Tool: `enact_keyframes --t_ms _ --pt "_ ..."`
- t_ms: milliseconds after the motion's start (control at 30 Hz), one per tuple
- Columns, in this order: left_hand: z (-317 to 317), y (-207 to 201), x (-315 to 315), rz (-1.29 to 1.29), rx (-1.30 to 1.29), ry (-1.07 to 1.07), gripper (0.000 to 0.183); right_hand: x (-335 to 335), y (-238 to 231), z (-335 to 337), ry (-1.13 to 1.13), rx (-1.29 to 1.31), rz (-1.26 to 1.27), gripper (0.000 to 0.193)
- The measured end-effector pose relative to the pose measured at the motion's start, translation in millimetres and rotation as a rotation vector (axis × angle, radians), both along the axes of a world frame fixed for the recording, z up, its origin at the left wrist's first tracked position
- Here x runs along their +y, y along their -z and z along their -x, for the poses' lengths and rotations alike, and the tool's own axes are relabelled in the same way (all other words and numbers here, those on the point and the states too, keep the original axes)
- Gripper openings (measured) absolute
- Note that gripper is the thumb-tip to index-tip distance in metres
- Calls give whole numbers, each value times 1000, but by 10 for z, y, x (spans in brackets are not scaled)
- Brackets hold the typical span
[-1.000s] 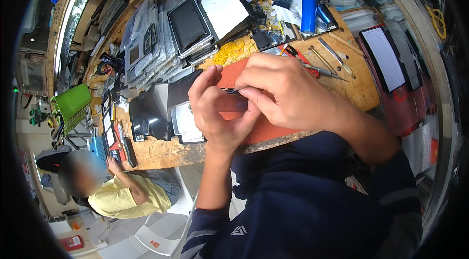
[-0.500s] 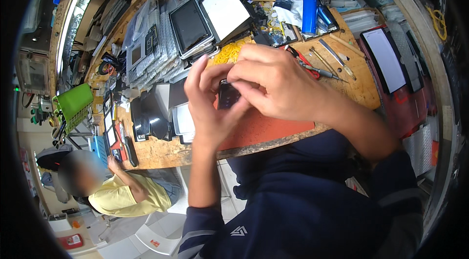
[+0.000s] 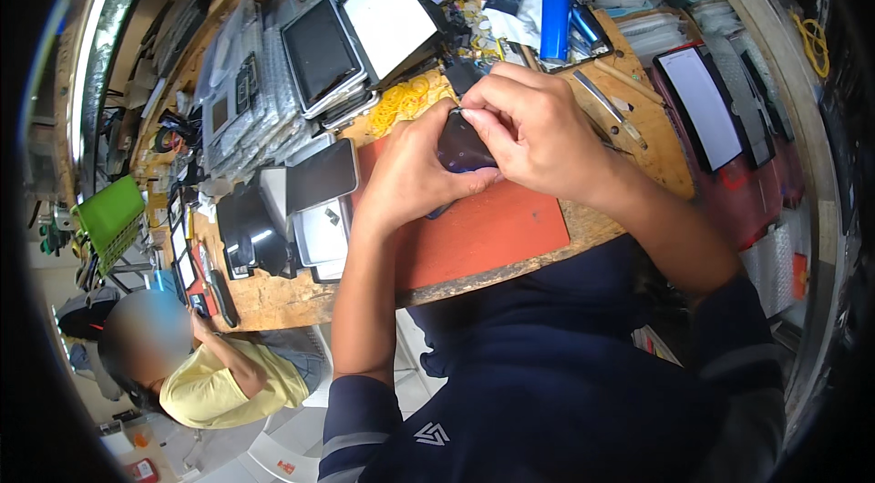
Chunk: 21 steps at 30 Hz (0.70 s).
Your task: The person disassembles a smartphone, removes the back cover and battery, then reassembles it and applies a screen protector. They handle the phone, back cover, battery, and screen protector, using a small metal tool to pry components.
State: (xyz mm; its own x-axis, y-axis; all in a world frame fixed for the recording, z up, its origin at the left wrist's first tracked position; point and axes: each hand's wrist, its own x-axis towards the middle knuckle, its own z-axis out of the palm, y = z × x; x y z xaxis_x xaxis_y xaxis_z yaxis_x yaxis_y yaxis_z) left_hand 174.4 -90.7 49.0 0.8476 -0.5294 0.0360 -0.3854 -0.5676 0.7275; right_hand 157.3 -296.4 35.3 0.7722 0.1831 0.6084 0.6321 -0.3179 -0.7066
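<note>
Along your far left, a green plastic basket (image 3: 114, 219) stands beyond the wooden tabletop (image 3: 278, 301), and below it sits a co-worker in a yellow shirt (image 3: 232, 385). Next come clear bubble-wrapped flat packs (image 3: 239, 138) in a heap, with glossy black curved panels (image 3: 244, 226) nearer you. A black rectangular panel (image 3: 322, 176) leans over a white shallow tray (image 3: 322, 235); farther back lies a silver-edged black-screened tablet (image 3: 319, 55) beside a large white panel (image 3: 392, 16). Yellow rubber bands (image 3: 396, 107) are piled just beyond your hands.

Your left hand (image 3: 417, 171) is wrapped around a dark glossy handheld device (image 3: 463, 153), holding it above the red-orange rectangular mat (image 3: 497, 237). Your right hand (image 3: 538, 126) has thumb and forefinger pinched together at the device's upper edge; whatever lies between them is too small to tell.

Rightward, a bright blue cylinder (image 3: 554, 14) stands behind the right hand, then a slim metal-bladed tool (image 3: 602, 100), and farthest across, a white rectangular panel with a black border (image 3: 700, 109).
</note>
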Motion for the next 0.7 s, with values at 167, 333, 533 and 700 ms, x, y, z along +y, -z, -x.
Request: enact_keyframes --t_ms 167,333,533,700 --pt "-17 30 -113 -88 34 -52 66 -37 115 -38 18 21 26 5" --pt "79 -12 -14 -300 80 143 71 -89 132 124 -121 239 101 7" --pt "877 -1 231 -349 -127 43 80 113 231 847 43 493 94 6" --pt "1235 313 181 -308 -317 -144 83 187 251 943 177 514 190 5"
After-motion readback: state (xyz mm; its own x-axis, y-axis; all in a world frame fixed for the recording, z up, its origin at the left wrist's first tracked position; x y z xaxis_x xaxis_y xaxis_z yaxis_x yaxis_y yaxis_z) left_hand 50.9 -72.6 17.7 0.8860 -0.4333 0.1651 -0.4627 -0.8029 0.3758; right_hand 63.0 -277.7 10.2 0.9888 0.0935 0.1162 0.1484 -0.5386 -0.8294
